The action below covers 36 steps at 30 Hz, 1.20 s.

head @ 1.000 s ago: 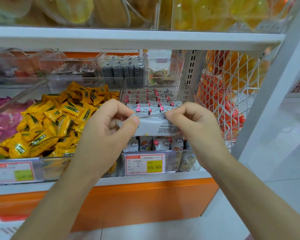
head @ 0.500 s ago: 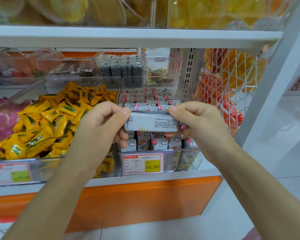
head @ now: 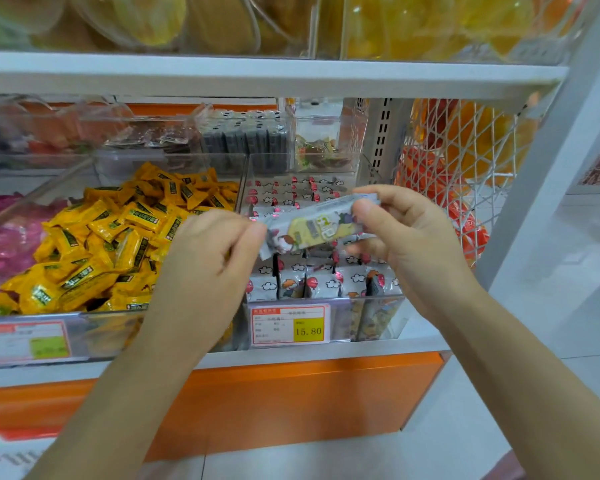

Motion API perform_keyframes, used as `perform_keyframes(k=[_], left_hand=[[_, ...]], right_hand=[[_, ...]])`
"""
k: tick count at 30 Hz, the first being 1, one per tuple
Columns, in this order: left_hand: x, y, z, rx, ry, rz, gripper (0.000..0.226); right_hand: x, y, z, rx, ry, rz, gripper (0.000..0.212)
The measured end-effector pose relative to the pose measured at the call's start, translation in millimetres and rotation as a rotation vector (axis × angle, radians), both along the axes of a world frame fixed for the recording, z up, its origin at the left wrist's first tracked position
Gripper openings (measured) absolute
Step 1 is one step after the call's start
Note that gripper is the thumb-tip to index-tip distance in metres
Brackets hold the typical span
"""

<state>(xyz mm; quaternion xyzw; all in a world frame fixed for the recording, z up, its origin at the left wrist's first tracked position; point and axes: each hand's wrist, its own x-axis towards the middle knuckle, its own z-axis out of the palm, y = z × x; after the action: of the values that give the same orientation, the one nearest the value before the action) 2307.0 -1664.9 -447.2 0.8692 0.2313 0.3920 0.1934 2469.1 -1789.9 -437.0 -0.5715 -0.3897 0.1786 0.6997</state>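
A small grey snack packet (head: pixel 314 226) with a yellow printed patch is held level between both hands, in front of a shop shelf. My left hand (head: pixel 208 258) pinches its left end with thumb and curled fingers. Its right end is pinched by my right hand (head: pixel 404 237). The packet hangs just above a clear bin (head: pixel 378 313) filled with rows of the same grey packets (head: pixel 312 282) marked with clouds and red spots.
A price tag reading 15.80 (head: pixel 290 325) is fixed to the bin's front. To the left lies a clear bin of yellow packets (head: pixel 115 244), then pink packets (head: pixel 0 244). A white shelf board (head: pixel 257 76) runs overhead. A white wire basket (head: pixel 458 161) with orange bags stands at the right.
The packet has been turned over: its plain back with fine print faced me before, and now its colourful printed front does. Both hands have kept their hold on its ends.
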Motion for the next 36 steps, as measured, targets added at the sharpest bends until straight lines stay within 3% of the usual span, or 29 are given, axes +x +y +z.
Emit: perform_keyframes(k=[2, 7, 16, 24, 28, 30, 32, 36], left_hand=[[0, 4, -3, 0.161, 0.144, 0.006, 0.031], [-1, 7, -12, 0.187, 0.384, -0.022, 0.029], [0, 9, -14, 0.189, 0.402, -0.009, 0.034], [1, 9, -14, 0.159, 0.306, -0.043, 0.034], [-1, 11, -13, 0.138, 0.246, -0.056, 0.034], [-2, 11, -14, 0.151, 0.252, -0.063, 0.034], [-2, 10, -13, 0.158, 0.251, -0.065, 0.034], [-3, 11, -11, 0.150, 0.241, -0.064, 0.035]], right_hand=[[1, 0, 1, -0.020, -0.069, -0.045, 0.007], [-3, 0, 1, -0.107, -0.274, -0.123, 0.005], [-19, 11, -3, -0.219, -0.490, -0.121, 0.020], [-34, 25, -22, -0.365, -0.893, -0.224, 0.030], [-36, 27, -23, -0.526, -1.159, -0.158, 0.023], [-34, 27, -19, -0.572, -1.239, -0.142, 0.033], [-30, 28, -13, -0.586, -1.192, -0.094, 0.040], [-13, 35, -2, -0.489, -0.851, -0.075, 0.034]])
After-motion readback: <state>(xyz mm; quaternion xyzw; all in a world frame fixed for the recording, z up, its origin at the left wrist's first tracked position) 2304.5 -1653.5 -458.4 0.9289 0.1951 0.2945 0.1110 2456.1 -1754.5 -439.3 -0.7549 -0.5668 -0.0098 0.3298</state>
